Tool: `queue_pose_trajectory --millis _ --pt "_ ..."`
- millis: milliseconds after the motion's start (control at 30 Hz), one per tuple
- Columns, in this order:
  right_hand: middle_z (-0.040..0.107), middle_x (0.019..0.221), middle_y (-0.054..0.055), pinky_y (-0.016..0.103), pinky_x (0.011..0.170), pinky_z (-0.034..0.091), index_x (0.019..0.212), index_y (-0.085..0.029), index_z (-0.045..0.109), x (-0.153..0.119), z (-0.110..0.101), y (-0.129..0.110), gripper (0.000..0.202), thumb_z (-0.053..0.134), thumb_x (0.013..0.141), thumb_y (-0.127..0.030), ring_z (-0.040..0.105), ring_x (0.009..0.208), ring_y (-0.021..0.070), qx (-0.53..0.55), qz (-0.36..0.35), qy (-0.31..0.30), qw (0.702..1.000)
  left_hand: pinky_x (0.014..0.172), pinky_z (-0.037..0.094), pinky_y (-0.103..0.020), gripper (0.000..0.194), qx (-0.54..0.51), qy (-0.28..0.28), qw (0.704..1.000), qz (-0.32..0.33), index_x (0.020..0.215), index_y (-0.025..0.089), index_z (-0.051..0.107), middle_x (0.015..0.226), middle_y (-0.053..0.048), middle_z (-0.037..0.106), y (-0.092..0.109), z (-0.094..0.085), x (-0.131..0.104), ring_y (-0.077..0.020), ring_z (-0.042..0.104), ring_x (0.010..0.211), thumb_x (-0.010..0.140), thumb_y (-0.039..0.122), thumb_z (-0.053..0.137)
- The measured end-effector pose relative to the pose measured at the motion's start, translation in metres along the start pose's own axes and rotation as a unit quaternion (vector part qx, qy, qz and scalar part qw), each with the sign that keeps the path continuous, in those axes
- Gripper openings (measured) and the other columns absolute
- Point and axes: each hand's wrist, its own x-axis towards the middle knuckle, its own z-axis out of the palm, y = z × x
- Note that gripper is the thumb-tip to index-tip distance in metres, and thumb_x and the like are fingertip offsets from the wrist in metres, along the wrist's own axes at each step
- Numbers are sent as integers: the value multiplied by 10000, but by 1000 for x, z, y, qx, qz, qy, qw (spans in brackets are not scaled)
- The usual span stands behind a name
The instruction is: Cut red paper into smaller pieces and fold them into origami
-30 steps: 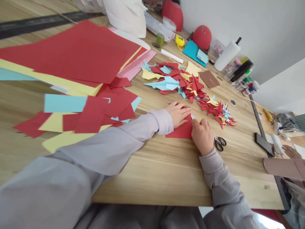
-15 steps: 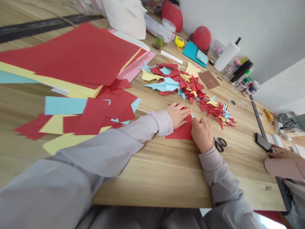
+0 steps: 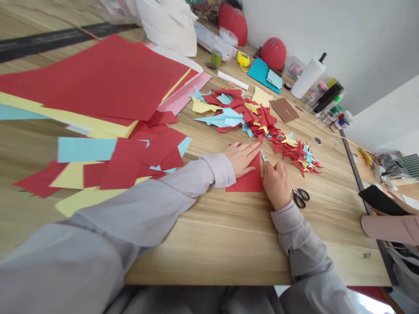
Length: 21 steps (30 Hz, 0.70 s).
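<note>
- Resting flat, the left hand (image 3: pixel 241 158) might let the red paper (image 3: pixel 246 182) underneath skid across the table (image 3: pixel 209 244) if pressure eases.
- Gripped by the right hand (image 3: pixel 277 183), the knife (image 3: pixel 263 155) could nick the left hand if it slips.

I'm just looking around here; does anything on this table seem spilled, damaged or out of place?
Nothing looks spilled or damaged. The untidiest spot is the loose paper pieces beyond the left sleeve: they overlap at assorted angles instead of stacking squarely. The red sheet under the left hand looks flat.
</note>
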Motion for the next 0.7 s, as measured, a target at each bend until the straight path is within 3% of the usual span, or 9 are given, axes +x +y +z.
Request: queue_pose_trajectory --millis 233,333,467,700 --pt "606 852 77 306 649 312 1191 -218 642 -14 4 33 298 428 984 -228 518 794 204 3 13 68 998 995 302 -466 738 0 28 996 -83 1417 46 428 1525 -217 346 -1 -3 -2 -374 388 1279 877 543 510" --pt "617 886 89 312 697 342 1272 -147 568 -21 1 48 334 459 972 -246 524 844 224 10 26 83 996 999 301 -484 764 -16 29 994 -102 1398 45 447 1497 -232 375 -3 -3 -3 -385 384 1277 848 567 537" --pt "625 905 78 318 692 326 1136 -179 635 -33 -2 57 239 480 967 -246 526 821 221 -24 52 52 997 963 328 -485 743 -32 17 994 -103 1374 58 473 1412 -232 468 -5 -4 -4 -382 421 1235 834 560 563" --pt "642 910 94 347 728 300 1095 -192 651 -37 3 71 230 509 918 -151 562 835 233 -72 89 -9 993 913 360 -480 621 -41 3 993 -108 1346 89 505 1306 -203 556 -10 -8 -2 -364 467 1169 872 489 537"
